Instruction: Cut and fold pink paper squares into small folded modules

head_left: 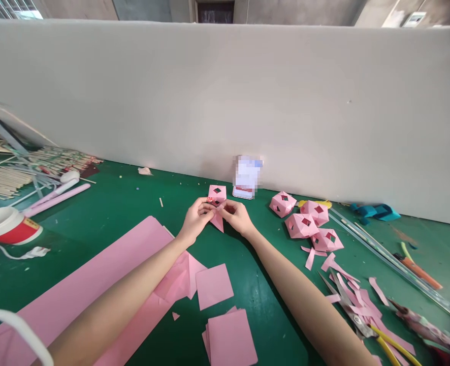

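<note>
Between my two hands is a small folded pink paper piece, its pointed end hanging down. The fingertips of my left hand pinch it from the left. From the right, the thumb and fingers of my right hand close on its upper edge. Right behind the fingers shows a pink paper box shape with a diamond hole; whether it is joined to the held piece is hidden. A phone with a blurred screen leans on the wall just beyond.
Several finished-looking pink paper shapes sit at the right. Scissors lie among paper strips at lower right. Square pink sheets and a long pink sheet lie nearer. A paper cup and wooden sticks are left.
</note>
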Demonstrator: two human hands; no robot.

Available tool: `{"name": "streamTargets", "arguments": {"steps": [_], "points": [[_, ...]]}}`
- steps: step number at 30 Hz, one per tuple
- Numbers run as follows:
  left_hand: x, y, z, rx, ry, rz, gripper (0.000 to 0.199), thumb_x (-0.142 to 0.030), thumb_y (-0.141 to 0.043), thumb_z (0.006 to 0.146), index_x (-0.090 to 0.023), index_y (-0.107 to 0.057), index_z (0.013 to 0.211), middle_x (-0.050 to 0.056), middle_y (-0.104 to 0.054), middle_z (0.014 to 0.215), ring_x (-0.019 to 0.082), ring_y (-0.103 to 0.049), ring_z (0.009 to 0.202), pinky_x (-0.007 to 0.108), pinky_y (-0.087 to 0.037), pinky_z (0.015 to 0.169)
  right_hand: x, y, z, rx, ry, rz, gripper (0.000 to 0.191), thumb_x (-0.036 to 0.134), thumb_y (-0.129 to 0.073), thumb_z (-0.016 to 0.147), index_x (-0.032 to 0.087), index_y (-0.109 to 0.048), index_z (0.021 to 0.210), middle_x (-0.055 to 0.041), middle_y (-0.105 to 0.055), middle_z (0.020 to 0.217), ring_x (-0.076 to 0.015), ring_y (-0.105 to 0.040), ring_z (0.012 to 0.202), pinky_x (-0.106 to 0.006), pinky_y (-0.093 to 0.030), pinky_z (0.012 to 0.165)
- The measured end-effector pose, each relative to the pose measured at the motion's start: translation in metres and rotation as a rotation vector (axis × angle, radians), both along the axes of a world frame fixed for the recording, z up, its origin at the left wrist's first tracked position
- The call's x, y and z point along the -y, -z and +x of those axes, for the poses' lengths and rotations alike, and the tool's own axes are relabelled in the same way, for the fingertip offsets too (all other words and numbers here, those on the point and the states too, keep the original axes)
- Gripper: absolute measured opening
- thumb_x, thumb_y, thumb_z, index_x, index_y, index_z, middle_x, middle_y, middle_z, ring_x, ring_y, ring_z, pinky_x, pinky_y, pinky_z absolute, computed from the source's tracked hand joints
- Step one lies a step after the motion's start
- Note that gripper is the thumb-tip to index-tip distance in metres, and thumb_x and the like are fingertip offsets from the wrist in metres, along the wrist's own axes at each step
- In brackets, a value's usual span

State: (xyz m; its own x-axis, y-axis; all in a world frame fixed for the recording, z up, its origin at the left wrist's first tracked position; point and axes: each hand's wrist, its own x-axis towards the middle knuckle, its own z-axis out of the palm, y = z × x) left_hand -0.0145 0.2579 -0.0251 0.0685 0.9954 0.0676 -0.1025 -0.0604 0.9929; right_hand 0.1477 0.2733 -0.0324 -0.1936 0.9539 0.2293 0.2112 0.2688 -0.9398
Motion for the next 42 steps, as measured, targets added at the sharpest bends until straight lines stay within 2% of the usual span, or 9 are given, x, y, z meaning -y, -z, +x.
{"name": "streamTargets", "arguments": {"steps": [9, 16, 22, 25, 29, 34, 37, 40, 42], "points": [[-0.003, 0.01, -0.001, -0.088, -0.04, 0.004, 0.045, -0.013, -0.066, 0.069, -0.02, -0.055, 0.113, -0.005, -0.061, 0.072, 0.013, -0.06, 0.07, 0.024, -0.044, 0.066, 0.002, -0.004, -0.001, 0.034, 0.031, 0.001, 0.018, 0.035, -0.061, 0.078, 0.02, -0.063, 0.067, 0.0017, -0.061, 0.065, -0.0134, -0.049, 0.059, -0.026, -0.036, 0.058], [-0.003, 0.009, 0.0, -0.085, -0.006, -0.003, 0.044, -0.013, -0.063, 0.069, -0.019, -0.053, 0.112, -0.005, -0.061, 0.073, 0.011, -0.059, 0.069, 0.024, -0.045, 0.067, 0.0, -0.001, 0.0, -0.099, 0.095, -0.045, 0.022, 0.039, -0.062, 0.077, 0.021, -0.059, 0.067, 0.002, -0.056, 0.062, -0.0137, -0.048, 0.058, -0.025, -0.038, 0.053], [-0.003, 0.008, 0.001, -0.031, -0.01, -0.02, 0.043, -0.013, -0.064, 0.07, -0.018, -0.053, 0.112, -0.004, -0.062, 0.074, 0.012, -0.061, 0.069, 0.025, -0.051, 0.068, -0.001, 0.0, 0.0, -0.289, 0.145, -0.088, 0.026, 0.043, -0.064, 0.081, 0.022, -0.054, 0.069, 0.0054, -0.048, 0.056, -0.0101, -0.04, 0.049, -0.023, -0.032, 0.045], [-0.003, 0.006, 0.001, -0.005, -0.032, -0.01, 0.036, -0.017, -0.065, 0.074, -0.018, -0.055, 0.109, -0.002, -0.063, 0.079, 0.013, -0.063, 0.074, 0.025, -0.053, 0.067, -0.002, 0.001, 0.001, -0.35, 0.174, -0.134, 0.027, 0.046, -0.065, 0.081, 0.023, -0.056, 0.072, 0.0065, -0.047, 0.053, -0.0093, -0.037, 0.044, -0.023, -0.029, 0.042], [-0.003, 0.006, 0.001, 0.029, -0.04, 0.023, 0.032, -0.033, -0.069, 0.082, -0.017, -0.059, 0.107, 0.004, -0.067, 0.093, 0.015, -0.066, 0.083, 0.025, -0.056, 0.066, -0.002, 0.002, 0.002, -0.306, 0.134, -0.117, 0.03, 0.051, -0.068, 0.08, 0.022, -0.061, 0.076, 0.0058, -0.05, 0.054, -0.0097, -0.04, 0.045, -0.023, -0.032, 0.043], [-0.004, 0.012, -0.003, -0.024, -0.035, 0.102, 0.04, -0.035, -0.078, 0.077, -0.018, -0.059, 0.107, 0.004, -0.069, 0.089, 0.016, -0.068, 0.079, 0.026, -0.057, 0.067, 0.006, 0.003, -0.003, -0.216, 0.174, -0.034, 0.022, 0.043, -0.065, 0.079, 0.021, -0.064, 0.078, 0.0022, -0.06, 0.063, -0.0118, -0.049, 0.05, -0.025, -0.04, 0.048], [0.002, 0.015, -0.004, -0.144, -0.066, 0.257, 0.036, -0.035, -0.074, 0.081, -0.018, -0.057, 0.109, 0.006, -0.071, 0.092, 0.016, -0.069, 0.081, 0.026, -0.057, 0.068, 0.025, 0.002, -0.009, -0.125, 0.308, 0.043, 0.014, 0.033, -0.063, 0.079, 0.021, -0.067, 0.084, 0.0015, -0.065, 0.068, -0.0135, -0.054, 0.056, -0.026, -0.044, 0.055], [0.011, 0.013, -0.002, -0.354, -0.096, 0.554, 0.031, -0.031, -0.067, 0.089, -0.02, -0.056, 0.115, 0.006, -0.072, 0.094, 0.016, -0.07, 0.083, 0.028, -0.057, 0.074, 0.054, -0.002, -0.01, -0.102, 0.421, 0.085, 0.021, 0.033, -0.062, 0.081, 0.022, -0.069, 0.098, 0.0023, -0.067, 0.07, -0.0134, -0.052, 0.055, -0.026, -0.043, 0.057], [0.018, 0.008, 0.0, -0.439, -0.099, 0.717, 0.026, -0.029, -0.064, 0.091, -0.02, -0.056, 0.114, 0.005, -0.073, 0.092, 0.016, -0.071, 0.082, 0.029, -0.057, 0.076, 0.074, -0.005, -0.006, -0.113, 0.46, 0.097, 0.021, 0.036, -0.062, 0.084, 0.022, -0.068, 0.098, 0.0007, -0.07, 0.075, -0.0141, -0.054, 0.059, -0.026, -0.043, 0.059]]}}
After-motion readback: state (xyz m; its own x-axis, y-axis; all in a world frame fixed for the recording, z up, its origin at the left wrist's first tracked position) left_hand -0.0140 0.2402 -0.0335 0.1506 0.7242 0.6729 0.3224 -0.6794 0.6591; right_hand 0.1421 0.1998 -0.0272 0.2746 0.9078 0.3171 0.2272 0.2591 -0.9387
